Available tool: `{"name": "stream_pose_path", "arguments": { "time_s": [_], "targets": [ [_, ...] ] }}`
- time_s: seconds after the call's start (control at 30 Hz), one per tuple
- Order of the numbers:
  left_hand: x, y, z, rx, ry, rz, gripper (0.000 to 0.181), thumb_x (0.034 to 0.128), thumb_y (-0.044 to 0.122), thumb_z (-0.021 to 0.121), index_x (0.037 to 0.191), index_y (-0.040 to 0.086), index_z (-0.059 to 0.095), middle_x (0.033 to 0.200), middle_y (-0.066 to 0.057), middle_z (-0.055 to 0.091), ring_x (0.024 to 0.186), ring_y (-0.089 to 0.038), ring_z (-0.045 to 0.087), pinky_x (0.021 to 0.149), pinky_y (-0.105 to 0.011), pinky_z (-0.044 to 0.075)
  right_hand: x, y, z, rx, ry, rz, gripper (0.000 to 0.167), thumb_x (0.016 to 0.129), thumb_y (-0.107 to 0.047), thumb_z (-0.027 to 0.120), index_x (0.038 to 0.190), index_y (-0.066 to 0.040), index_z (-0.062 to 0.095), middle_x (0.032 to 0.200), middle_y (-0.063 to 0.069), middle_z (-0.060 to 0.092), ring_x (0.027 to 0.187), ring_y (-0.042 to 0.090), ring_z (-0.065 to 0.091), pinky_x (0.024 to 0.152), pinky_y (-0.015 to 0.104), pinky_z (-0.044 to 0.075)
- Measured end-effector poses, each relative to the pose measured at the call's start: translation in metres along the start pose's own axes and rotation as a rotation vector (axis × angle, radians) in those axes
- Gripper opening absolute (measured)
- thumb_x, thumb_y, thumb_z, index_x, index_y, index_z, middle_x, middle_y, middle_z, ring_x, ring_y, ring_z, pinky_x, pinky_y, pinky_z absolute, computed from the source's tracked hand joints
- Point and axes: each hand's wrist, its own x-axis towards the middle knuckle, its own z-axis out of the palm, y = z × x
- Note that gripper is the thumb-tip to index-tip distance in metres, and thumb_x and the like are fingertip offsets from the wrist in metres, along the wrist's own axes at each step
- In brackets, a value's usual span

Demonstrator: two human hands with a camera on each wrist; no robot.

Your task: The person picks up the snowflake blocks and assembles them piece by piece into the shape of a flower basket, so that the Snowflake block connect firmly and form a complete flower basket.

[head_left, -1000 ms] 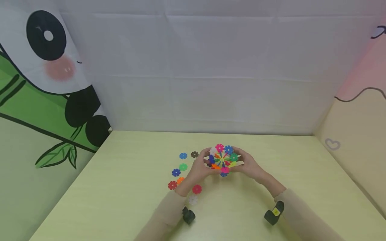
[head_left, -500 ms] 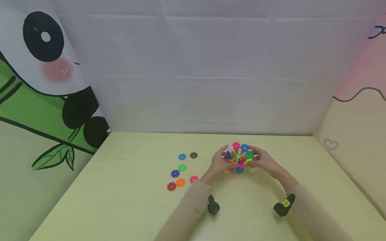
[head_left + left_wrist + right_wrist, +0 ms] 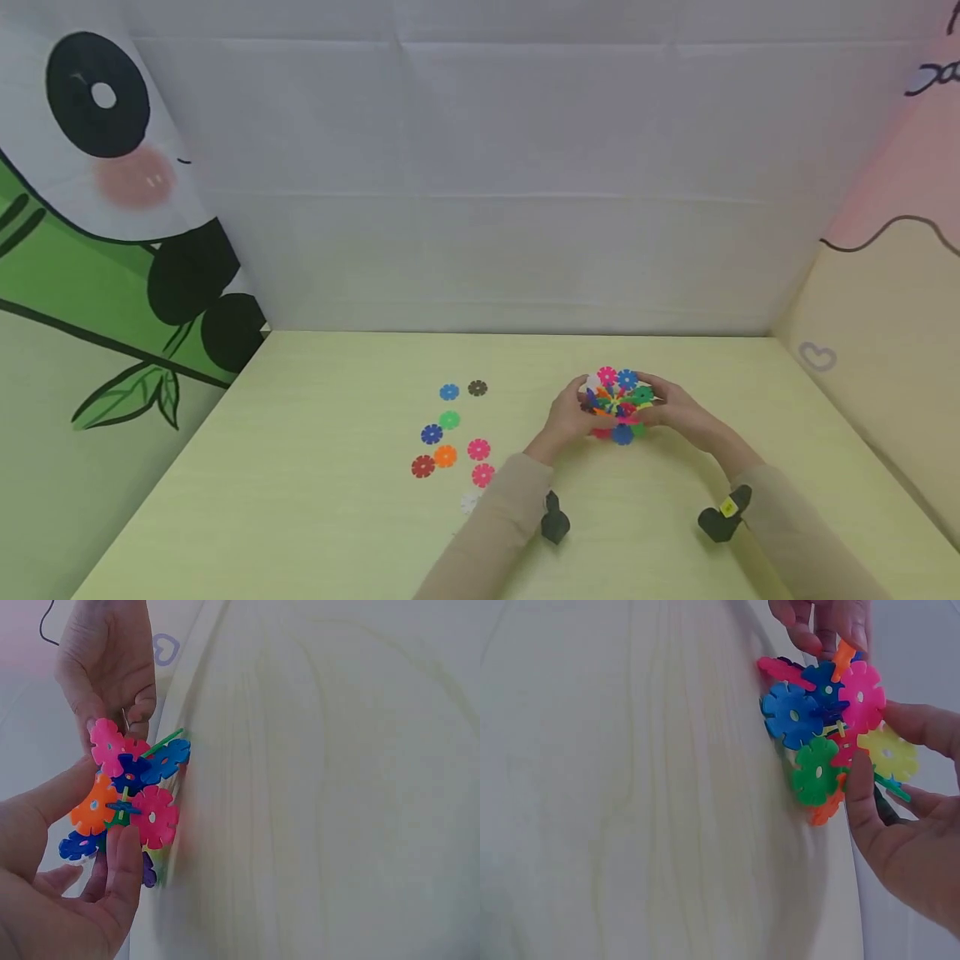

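Pinching a rounded cluster of multicoloured notched plastic discs (image 3: 615, 402) from both sides, a person's left hand (image 3: 567, 418) and right hand (image 3: 686, 418) hold it toward the far edge of the tabletop (image 3: 315, 500); loose discs (image 3: 446, 456) lie nearer its left edge.

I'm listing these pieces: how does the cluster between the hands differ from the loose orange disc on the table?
The cluster is many pieces joined together; the orange disc is one piece. The cluster shows many colours, the orange disc one. The left hand and right hand hold the cluster, while the orange disc lies flat on the table. Both show notched, flower-like edges.
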Motion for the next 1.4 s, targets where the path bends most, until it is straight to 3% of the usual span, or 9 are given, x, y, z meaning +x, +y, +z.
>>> {"name": "stream_pose_path", "arguments": {
  "time_s": [0.17, 0.37, 0.5, 0.63, 0.83, 0.97, 1.13, 1.4],
  "targets": [
    [-0.002, -0.001, -0.003, -0.034, -0.034, -0.008, 0.081, 0.0762, 0.01, 0.081, 0.144, 0.004, 0.037, 0.107, -0.008, 0.057, 0.09, -0.02, 0.059, 0.074, -0.029, 0.054, -0.001, 0.001, -0.002, -0.004, -0.004, 0.005, 0.078, 0.084, -0.006, 0.064, 0.147, 0.005, 0.02, 0.139, 0.032, 0.036, 0.116, 0.04, 0.048, 0.088, 0.044, 0.048],
    [-0.002, -0.005, -0.02, 0.027, -0.067, 0.016, 0.082, 0.0758, 0.011, 0.082, 0.144, 0.004, 0.037, 0.118, -0.013, 0.056, 0.092, -0.022, 0.062, 0.079, -0.031, 0.053, -0.005, -0.007, -0.003, -0.099, 0.067, 0.002, 0.075, 0.088, -0.015, 0.067, 0.145, 0.007, 0.025, 0.129, 0.031, 0.043, 0.103, 0.034, 0.054, 0.078, 0.038, 0.052],
    [-0.009, -0.004, -0.054, 0.168, -0.14, 0.102, 0.068, 0.0801, 0.008, 0.077, 0.139, 0.0, 0.044, 0.122, -0.017, 0.056, 0.094, -0.027, 0.064, 0.077, -0.032, 0.053, -0.008, -0.018, -0.005, -0.178, 0.155, -0.024, 0.07, 0.09, -0.022, 0.067, 0.142, 0.009, 0.032, 0.121, 0.028, 0.048, 0.097, 0.036, 0.055, 0.069, 0.035, 0.052],
    [-0.023, -0.008, -0.095, 0.316, -0.215, 0.198, 0.05, 0.0833, 0.007, 0.073, 0.128, -0.004, 0.053, 0.112, -0.017, 0.062, 0.091, -0.028, 0.065, 0.074, -0.03, 0.053, -0.01, -0.026, -0.007, -0.186, 0.192, -0.076, 0.063, 0.091, -0.02, 0.066, 0.138, 0.009, 0.037, 0.116, 0.026, 0.051, 0.091, 0.037, 0.056, 0.065, 0.034, 0.051],
    [-0.055, -0.019, -0.141, 0.41, -0.33, 0.179, 0.028, 0.0847, 0.007, 0.071, 0.109, -0.004, 0.062, 0.091, -0.004, 0.064, 0.082, -0.019, 0.064, 0.07, -0.028, 0.052, -0.012, -0.041, 0.006, -0.181, 0.147, -0.149, 0.055, 0.09, -0.015, 0.066, 0.135, 0.008, 0.043, 0.111, 0.022, 0.053, 0.082, 0.031, 0.056, 0.062, 0.034, 0.051],
    [-0.079, -0.028, -0.164, 0.423, -0.402, 0.182, 0.015, 0.0835, 0.002, 0.07, 0.096, -0.002, 0.064, 0.084, 0.001, 0.062, 0.078, -0.015, 0.06, 0.072, -0.029, 0.052, -0.013, -0.046, 0.022, -0.187, 0.096, -0.189, 0.054, 0.088, -0.014, 0.068, 0.132, 0.008, 0.046, 0.109, 0.021, 0.055, 0.085, 0.027, 0.055, 0.064, 0.033, 0.052],
    [-0.104, -0.04, -0.172, 0.472, -0.416, 0.172, 0.016, 0.0784, 0.002, 0.075, 0.091, 0.002, 0.065, 0.084, 0.001, 0.062, 0.077, -0.015, 0.058, 0.071, -0.028, 0.05, -0.016, -0.05, 0.044, -0.166, 0.032, -0.234, 0.05, 0.086, -0.01, 0.07, 0.127, 0.009, 0.051, 0.11, 0.023, 0.056, 0.086, 0.025, 0.055, 0.064, 0.028, 0.051],
    [-0.122, -0.051, -0.169, 0.585, -0.317, 0.166, 0.029, 0.0688, 0.016, 0.085, 0.089, 0.009, 0.067, 0.081, 0.007, 0.057, 0.07, -0.01, 0.049, 0.065, -0.026, 0.046, -0.015, -0.052, 0.079, -0.115, -0.052, -0.271, 0.046, 0.085, -0.009, 0.072, 0.125, 0.005, 0.055, 0.106, 0.023, 0.055, 0.084, 0.023, 0.055, 0.06, 0.034, 0.052]
  ]
}}
